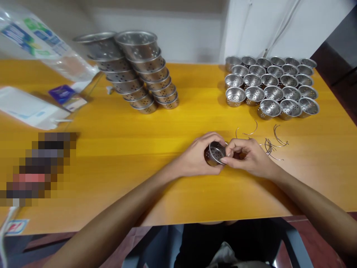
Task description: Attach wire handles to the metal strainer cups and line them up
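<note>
My left hand (202,156) is wrapped round a small perforated metal cup (216,152), tilted with its mouth toward my right hand. At the cup's rim, the thumb and fingers of my right hand (245,155) pinch a thin wire handle (228,154), mostly covered by the fingertips. Whether the wire is hooked into the cup I cannot tell. Just right of my right hand lies a loose pile of curved wire handles (268,146), with a few single ones (252,131) farther back.
At the back right stand rows of perforated metal cups (269,108). Two tall leaning stacks of similar cups (145,67) rise at the back left. Plastic packaging (52,44), a white pouch (29,106) and a blurred-out object (36,163) with a cable lie on the left of the yellow table (111,178).
</note>
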Demonstrator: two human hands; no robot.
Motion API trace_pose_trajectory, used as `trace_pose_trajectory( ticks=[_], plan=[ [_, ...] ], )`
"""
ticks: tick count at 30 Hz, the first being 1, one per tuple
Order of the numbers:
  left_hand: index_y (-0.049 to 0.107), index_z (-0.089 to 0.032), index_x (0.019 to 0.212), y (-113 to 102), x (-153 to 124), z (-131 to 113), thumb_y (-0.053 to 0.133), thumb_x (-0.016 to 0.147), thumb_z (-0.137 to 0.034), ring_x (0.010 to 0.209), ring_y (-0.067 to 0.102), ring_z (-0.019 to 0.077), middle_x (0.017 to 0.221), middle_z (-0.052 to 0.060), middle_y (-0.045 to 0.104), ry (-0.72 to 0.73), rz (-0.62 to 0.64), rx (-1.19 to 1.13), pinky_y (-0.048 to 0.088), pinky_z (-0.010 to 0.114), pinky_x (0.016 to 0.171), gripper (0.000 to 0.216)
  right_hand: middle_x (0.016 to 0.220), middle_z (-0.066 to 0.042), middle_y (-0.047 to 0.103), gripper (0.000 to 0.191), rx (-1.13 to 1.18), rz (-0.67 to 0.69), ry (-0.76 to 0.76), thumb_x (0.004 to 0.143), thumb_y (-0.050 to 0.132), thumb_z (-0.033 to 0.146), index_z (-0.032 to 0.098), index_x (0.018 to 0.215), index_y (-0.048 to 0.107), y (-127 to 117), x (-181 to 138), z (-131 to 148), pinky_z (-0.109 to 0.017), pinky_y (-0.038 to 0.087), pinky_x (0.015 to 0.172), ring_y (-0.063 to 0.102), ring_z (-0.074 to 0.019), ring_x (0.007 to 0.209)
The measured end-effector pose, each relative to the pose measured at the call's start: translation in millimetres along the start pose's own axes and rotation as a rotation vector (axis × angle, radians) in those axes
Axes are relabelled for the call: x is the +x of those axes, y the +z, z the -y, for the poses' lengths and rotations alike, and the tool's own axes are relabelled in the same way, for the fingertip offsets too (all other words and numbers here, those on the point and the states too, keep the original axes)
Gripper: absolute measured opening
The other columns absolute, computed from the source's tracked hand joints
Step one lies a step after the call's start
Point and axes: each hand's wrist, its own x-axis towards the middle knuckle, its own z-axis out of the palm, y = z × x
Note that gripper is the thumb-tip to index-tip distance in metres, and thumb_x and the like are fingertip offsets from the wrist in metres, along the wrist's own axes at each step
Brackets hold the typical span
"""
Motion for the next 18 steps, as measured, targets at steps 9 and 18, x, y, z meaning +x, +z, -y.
trace_pose_trajectory(
  ticks=[9, 18],
  plan=[
    [0.061, -0.026, 0.133, 2, -7, -1, 0.086, 0.074, -0.022, 0.117, 0.069, 0.0287, 0.127, 0.010, 0.071, 0.209, -0.248, 0.149, 0.058, 0.048, 0.101, 0.064, 0.097, 0.000, 0.058, 0.035, 0.002, -0.203, -0.073, 0.094, 0.083, 0.042, 0.026, 0.122, 0.069, -6, 0, -1, -0.026, 0.046, 0.058, 0.053, -0.0102, 0.069],
    [0.053, -0.026, 0.149, 12, -11, -4, 0.085, 0.089, -0.030, 0.121, 0.067, 0.0311, 0.132, 0.014, 0.070, 0.470, -0.331, 0.356, 0.059, 0.050, 0.102, 0.068, 0.064, 0.006, 0.063, 0.024, 0.017, -0.112, 0.176, 0.099, 0.074, 0.044, 0.023, 0.102, 0.062, 2, -3, 7, -0.023, 0.048, 0.038, 0.062, -0.0121, 0.040]
  ],
)
